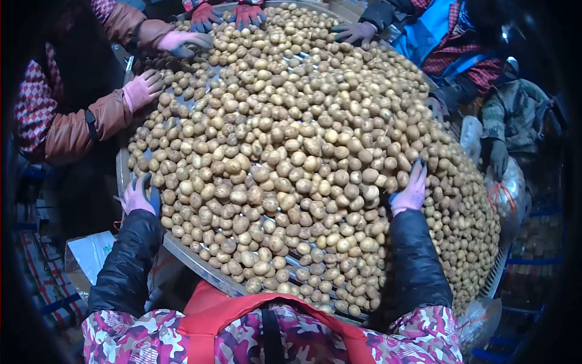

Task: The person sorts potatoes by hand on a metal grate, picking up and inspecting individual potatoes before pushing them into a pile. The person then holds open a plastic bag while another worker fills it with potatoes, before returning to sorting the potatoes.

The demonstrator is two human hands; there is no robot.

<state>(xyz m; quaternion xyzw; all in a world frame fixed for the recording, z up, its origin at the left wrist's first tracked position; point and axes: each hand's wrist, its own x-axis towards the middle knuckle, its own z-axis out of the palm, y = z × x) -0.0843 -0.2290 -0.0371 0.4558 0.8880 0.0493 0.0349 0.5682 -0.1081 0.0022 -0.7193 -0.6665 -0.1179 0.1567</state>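
Observation:
A broad heap of small brown potatoes [291, 151] covers a round metal table [200, 262]. My left hand [140, 195], in a pink glove with dark fingers, rests at the table's left edge against the outer potatoes, fingers apart, holding nothing visible. My right hand [410, 191], in a like glove, lies on the heap to the right with its fingers stretched forward and potatoes around them. Its palm side is partly hidden. Slats of the table show between potatoes near the front.
Co-workers' gloved hands lie at the left rim [143, 90], upper left [185, 42], top [247, 15] and upper right [356, 31]. Another person's dark-gloved hand [499, 159] is above a clear plastic bag [510, 197]. A cardboard box [88, 258] stands at lower left.

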